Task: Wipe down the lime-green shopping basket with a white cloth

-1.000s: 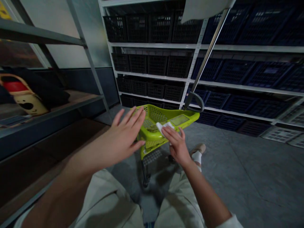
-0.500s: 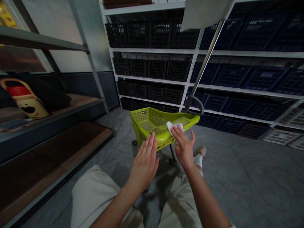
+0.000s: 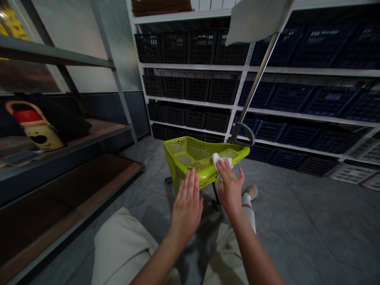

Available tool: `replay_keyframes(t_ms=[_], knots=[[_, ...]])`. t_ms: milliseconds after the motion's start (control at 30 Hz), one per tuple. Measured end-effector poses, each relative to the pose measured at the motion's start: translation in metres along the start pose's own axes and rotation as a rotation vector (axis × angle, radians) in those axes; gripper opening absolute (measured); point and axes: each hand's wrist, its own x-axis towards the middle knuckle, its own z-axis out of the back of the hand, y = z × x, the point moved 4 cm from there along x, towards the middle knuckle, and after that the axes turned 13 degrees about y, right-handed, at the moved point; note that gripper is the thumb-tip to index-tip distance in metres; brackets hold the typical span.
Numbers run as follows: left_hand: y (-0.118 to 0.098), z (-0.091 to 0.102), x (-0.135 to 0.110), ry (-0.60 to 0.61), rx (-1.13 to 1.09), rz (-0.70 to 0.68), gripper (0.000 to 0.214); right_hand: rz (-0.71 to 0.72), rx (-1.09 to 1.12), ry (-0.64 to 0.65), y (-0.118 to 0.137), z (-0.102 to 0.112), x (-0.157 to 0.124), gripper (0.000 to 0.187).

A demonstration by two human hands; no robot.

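Note:
A small lime-green shopping cart (image 3: 208, 175) stands on the floor in front of my knees, with perforated basket walls and dark wheels. My left hand (image 3: 187, 202) lies flat against the cart's near rim, fingers stretched out and holding nothing. Under the fingers of my right hand (image 3: 230, 186) is a crumpled white cloth or tissue (image 3: 216, 159), pressed on the cart's rim near the handle end; part of it is hidden by the fingers. A metal pole (image 3: 258, 81) rises from the cart's far right end, bearing a pale flat panel (image 3: 258, 19).
White shelving (image 3: 190, 67) along the back holds black crates (image 3: 197, 89) and blue crates (image 3: 331, 99). On the left, a metal rack (image 3: 89, 136) carries a yellow bottle with a red top (image 3: 40, 132) and a phone-like flat object (image 3: 22, 157). Grey floor (image 3: 297, 221) extends to the right.
My right hand and the white cloth have shifted slightly right along the rim. My left hand has moved a little right and stays flat. The view has tilted up slightly.

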Motion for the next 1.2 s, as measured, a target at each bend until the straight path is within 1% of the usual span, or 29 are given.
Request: replay_keyframes(t_ms=[33, 100, 133, 167, 233, 300, 333, 400, 433, 500, 567, 633, 733, 800, 833, 867, 933, 967, 1000, 1033, 1067, 1133, 1200], knots=[[0.000, 0.000, 0.000, -0.004, -0.003, 0.003, 0.074, 0.057, 0.012, 0.043, 0.010, -0.002, -0.002, 0.073], [0.001, -0.001, 0.000, -0.009, -0.005, 0.006, 0.076, 0.218, 0.052, 0.144, 0.027, -0.005, -0.006, 0.077], [0.002, -0.002, 0.000, -0.011, -0.005, 0.003, 0.077, 0.278, 0.068, 0.176, 0.030, -0.005, -0.007, 0.078], [0.003, -0.002, 0.000, -0.012, -0.005, 0.002, 0.077, 0.304, 0.077, 0.187, 0.028, -0.004, -0.007, 0.078], [0.004, -0.001, 0.000, -0.013, -0.007, -0.002, 0.077, 0.263, 0.069, 0.150, 0.012, -0.002, -0.004, 0.076], [0.004, -0.001, 0.000, -0.006, -0.014, -0.004, 0.078, 0.160, 0.044, 0.075, -0.007, -0.001, 0.000, 0.074], [0.004, -0.001, 0.001, 0.000, -0.018, -0.004, 0.078, 0.108, 0.029, 0.034, -0.011, -0.001, 0.001, 0.073], [0.002, -0.003, 0.002, 0.008, -0.028, 0.001, 0.079, 0.055, 0.013, -0.012, -0.006, -0.003, -0.002, 0.073], [0.001, -0.004, 0.002, 0.008, -0.035, 0.007, 0.079, 0.068, 0.017, -0.006, 0.003, -0.004, -0.004, 0.074], [0.001, -0.006, 0.002, -0.002, -0.047, 0.020, 0.079, 0.156, 0.039, 0.046, 0.025, -0.008, -0.010, 0.075], [0.001, -0.007, 0.002, -0.011, -0.055, 0.030, 0.079, 0.251, 0.051, 0.109, 0.037, -0.010, -0.012, 0.076], [0.002, -0.007, 0.001, -0.009, -0.060, 0.030, 0.080, 0.249, 0.027, 0.111, 0.030, -0.009, -0.008, 0.076], [0.002, -0.006, 0.000, -0.003, -0.071, 0.018, 0.082, 0.100, -0.032, 0.001, 0.002, -0.006, 0.000, 0.074], [0.001, -0.006, 0.000, -0.015, -0.079, 0.020, 0.083, 0.020, -0.054, -0.063, -0.003, -0.005, 0.001, 0.075], [0.001, -0.006, 0.000, -0.021, -0.082, 0.025, 0.084, 0.024, -0.050, -0.056, 0.001, -0.006, -0.001, 0.076], [0.001, -0.007, 0.000, -0.026, -0.082, 0.031, 0.084, 0.064, -0.038, -0.022, 0.009, -0.007, -0.004, 0.078], [0.001, -0.008, -0.001, -0.033, -0.076, 0.037, 0.083, 0.204, -0.003, 0.083, 0.028, -0.009, -0.010, 0.081], [0.002, -0.008, -0.001, -0.034, -0.072, 0.036, 0.083, 0.267, 0.009, 0.131, 0.033, -0.009, -0.013, 0.082], [0.002, -0.008, -0.002, -0.033, -0.070, 0.034, 0.083, 0.298, 0.012, 0.159, 0.034, -0.009, -0.013, 0.083], [0.003, -0.007, -0.002, -0.035, -0.070, 0.031, 0.082, 0.293, 0.007, 0.161, 0.029, -0.008, -0.012, 0.082], [0.003, -0.007, -0.003, -0.036, -0.072, 0.026, 0.082, 0.253, -0.004, 0.137, 0.020, -0.007, -0.010, 0.081], [0.004, -0.006, -0.004, -0.037, -0.080, 0.016, 0.083, 0.119, -0.029, 0.034, 0.000, -0.005, -0.004, 0.077], [0.003, -0.006, -0.004, -0.037, -0.086, 0.021, 0.083, 0.006, -0.053, -0.065, -0.008, -0.005, -0.003, 0.074]])
